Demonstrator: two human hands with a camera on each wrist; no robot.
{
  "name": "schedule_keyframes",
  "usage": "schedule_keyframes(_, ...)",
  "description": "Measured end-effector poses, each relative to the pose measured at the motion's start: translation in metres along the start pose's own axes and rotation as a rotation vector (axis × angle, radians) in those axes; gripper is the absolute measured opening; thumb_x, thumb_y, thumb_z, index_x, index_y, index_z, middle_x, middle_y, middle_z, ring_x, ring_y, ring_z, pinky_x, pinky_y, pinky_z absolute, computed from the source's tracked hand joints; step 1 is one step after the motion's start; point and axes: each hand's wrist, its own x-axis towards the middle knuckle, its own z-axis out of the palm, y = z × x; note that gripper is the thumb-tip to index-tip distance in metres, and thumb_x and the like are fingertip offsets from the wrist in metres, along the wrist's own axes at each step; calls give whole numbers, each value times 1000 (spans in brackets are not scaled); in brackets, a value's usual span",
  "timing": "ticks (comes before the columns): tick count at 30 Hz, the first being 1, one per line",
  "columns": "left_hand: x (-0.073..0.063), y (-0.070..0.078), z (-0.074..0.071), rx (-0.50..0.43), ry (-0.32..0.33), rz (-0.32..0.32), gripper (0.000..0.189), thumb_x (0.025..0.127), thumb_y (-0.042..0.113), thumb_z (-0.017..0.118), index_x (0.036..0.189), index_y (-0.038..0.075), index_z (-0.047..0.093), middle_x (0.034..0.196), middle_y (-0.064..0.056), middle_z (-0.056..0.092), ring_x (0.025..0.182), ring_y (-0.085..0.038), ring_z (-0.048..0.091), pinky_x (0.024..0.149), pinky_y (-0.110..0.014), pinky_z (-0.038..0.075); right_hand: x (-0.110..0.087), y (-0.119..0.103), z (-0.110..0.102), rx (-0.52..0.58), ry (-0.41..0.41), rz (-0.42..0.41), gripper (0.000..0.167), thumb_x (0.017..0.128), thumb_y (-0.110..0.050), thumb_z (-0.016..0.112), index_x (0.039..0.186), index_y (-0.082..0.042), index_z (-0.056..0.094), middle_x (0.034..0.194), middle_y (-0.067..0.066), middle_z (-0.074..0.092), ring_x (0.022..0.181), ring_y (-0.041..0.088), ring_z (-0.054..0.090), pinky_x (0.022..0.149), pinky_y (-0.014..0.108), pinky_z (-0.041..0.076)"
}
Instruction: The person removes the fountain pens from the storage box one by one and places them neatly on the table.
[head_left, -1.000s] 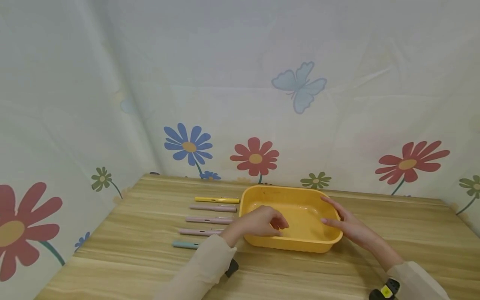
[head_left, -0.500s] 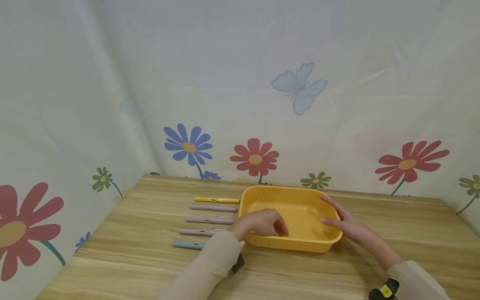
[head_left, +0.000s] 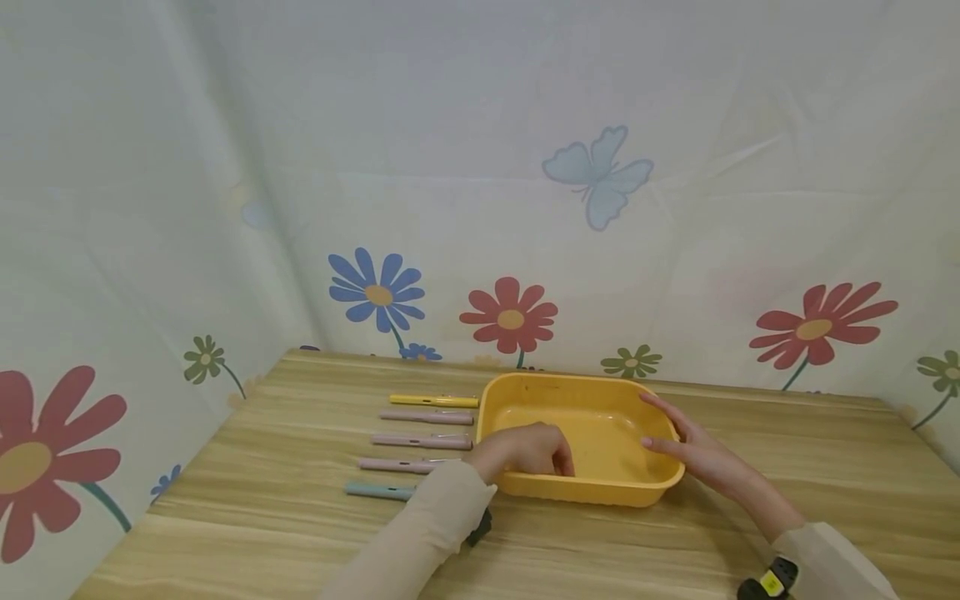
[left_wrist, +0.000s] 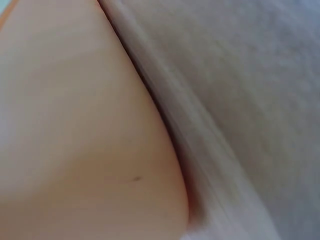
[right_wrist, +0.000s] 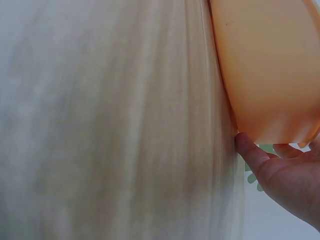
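Observation:
A yellow plastic tray with rounded corners lies on the wooden table. My left hand reaches over its front left rim, fingers bent down inside near the front wall. The fingertips are hidden, so anything between them cannot be seen. At the tray's right end my right hand holds the rim, thumb and a finger over the edge. From the right wrist, a finger of that hand touches the outside near the base. The left wrist view has only a smooth peach surface, apparently the tray's outer wall, beside the table.
Left of the tray, several capped pens lie in a row: a yellow pen at the back, mauve pens in the middle and a teal pen in front, partly behind the left sleeve. A flowered cloth hangs behind the wooden table.
My left hand has moved slightly right and lower into the tray, its fingers dropping out of sight behind the front rim. The right hand, tray and pens have stayed put.

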Motion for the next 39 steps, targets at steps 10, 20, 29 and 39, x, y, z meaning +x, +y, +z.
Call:
schedule_keyframes(10, -2, 2, -4, 43, 79, 35, 6, 78, 6, 69, 79, 13, 70, 74, 6, 63, 67, -7, 51, 64, -16, 44, 0, 1, 0, 11, 0, -5, 69, 89, -19, 57, 145, -11, 18, 149, 22, 0, 132, 44, 11, 91, 35, 40)
schedule_keyframes(20, -9, 5, -15, 52, 162, 60, 11, 74, 6, 72, 80, 12, 65, 70, 8, 56, 65, -6, 49, 62, -15, 43, 0, -1, 0, 4, 3, 10, 72, 89, -21, 58, 146, -11, 15, 149, 23, 0, 131, 46, 11, 95, 48, 37)
schedule_keyframes(29, -17, 6, -24, -7, 181, 79, 14, 73, 3, 71, 83, 11, 63, 74, 7, 57, 69, -7, 50, 65, -15, 45, 0, -2, -2, -19, 19, 1, 73, 88, -20, 58, 146, -10, 14, 148, 25, 0, 130, 49, 10, 96, 57, 32)
schedule_keyframes(39, -35, 1, -34, 19, 226, 130, 13, 76, 4, 69, 87, 10, 64, 76, 7, 58, 70, -6, 52, 67, -15, 45, -1, -4, -1, -31, 16, 8, 74, 88, -21, 58, 146, -11, 13, 148, 26, 2, 130, 51, 10, 96, 58, 30)
